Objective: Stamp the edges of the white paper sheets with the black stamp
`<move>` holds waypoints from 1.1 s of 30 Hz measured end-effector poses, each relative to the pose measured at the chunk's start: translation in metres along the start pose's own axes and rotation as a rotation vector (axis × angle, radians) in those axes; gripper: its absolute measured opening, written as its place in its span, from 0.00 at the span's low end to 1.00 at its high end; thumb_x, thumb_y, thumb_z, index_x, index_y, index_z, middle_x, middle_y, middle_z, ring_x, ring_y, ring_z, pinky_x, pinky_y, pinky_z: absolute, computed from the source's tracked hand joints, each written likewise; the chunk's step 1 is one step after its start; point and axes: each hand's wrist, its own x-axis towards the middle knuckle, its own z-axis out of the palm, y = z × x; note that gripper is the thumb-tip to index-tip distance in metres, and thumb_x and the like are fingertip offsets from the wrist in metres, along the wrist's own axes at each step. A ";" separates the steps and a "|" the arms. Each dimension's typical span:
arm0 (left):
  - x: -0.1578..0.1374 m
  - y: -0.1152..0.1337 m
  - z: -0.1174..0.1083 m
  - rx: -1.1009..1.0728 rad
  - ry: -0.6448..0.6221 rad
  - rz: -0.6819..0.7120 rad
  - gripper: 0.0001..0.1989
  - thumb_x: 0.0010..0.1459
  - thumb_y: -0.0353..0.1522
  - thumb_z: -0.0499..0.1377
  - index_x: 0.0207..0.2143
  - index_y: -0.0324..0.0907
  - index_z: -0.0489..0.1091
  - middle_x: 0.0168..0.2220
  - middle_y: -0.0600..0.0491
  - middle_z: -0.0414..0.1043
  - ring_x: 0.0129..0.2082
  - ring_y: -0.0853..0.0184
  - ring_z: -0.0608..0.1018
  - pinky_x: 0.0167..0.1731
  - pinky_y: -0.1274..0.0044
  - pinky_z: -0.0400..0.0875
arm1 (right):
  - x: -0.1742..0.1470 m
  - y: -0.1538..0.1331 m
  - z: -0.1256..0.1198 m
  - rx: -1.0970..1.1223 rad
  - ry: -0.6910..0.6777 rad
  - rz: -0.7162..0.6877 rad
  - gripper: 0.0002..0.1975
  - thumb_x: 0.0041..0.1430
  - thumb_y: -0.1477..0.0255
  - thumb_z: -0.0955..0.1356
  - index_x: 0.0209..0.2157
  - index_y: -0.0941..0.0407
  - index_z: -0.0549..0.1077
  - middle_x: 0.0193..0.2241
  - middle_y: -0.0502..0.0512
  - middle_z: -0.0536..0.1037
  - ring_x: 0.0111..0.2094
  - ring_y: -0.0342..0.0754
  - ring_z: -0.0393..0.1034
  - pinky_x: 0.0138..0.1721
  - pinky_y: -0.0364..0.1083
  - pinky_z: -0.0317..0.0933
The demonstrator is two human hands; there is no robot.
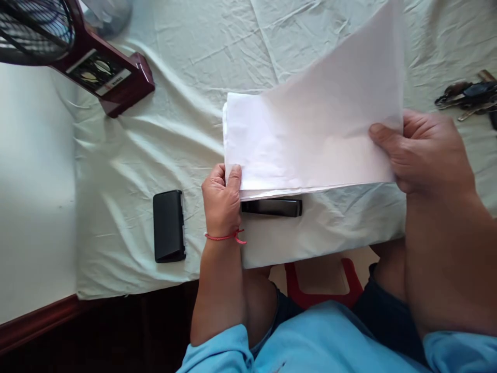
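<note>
Left hand (220,199) pinching the near-left corner of a white rectangular paper stack (310,134) | right hand (433,150) gripping its right edge | stack stretching between them over the pale-green cloth-covered counter (209,52) — partly hiding a glossy black oblong object (274,207) | keeping thumbs light, edges aligned — likely helping prevent creases
</note>
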 end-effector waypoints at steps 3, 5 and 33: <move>-0.001 0.001 0.002 -0.080 -0.071 -0.012 0.21 0.59 0.47 0.80 0.42 0.45 0.79 0.37 0.54 0.82 0.38 0.65 0.82 0.44 0.74 0.79 | 0.002 0.001 -0.003 0.028 0.073 -0.018 0.12 0.57 0.60 0.86 0.38 0.49 0.89 0.42 0.51 0.93 0.40 0.51 0.88 0.40 0.53 0.87; -0.001 0.002 0.003 -0.091 -0.088 -0.024 0.23 0.56 0.46 0.82 0.43 0.44 0.80 0.38 0.54 0.82 0.37 0.66 0.81 0.43 0.75 0.79 | 0.004 0.001 -0.003 0.063 0.096 -0.028 0.14 0.56 0.59 0.87 0.39 0.49 0.90 0.46 0.53 0.93 0.46 0.56 0.90 0.46 0.57 0.88; 0.002 0.002 0.005 -0.140 0.071 0.028 0.33 0.51 0.55 0.85 0.31 0.47 0.70 0.31 0.58 0.70 0.31 0.69 0.73 0.35 0.75 0.76 | 0.010 0.013 -0.003 0.099 0.065 -0.096 0.21 0.58 0.52 0.87 0.48 0.47 0.90 0.61 0.55 0.90 0.67 0.64 0.85 0.63 0.65 0.86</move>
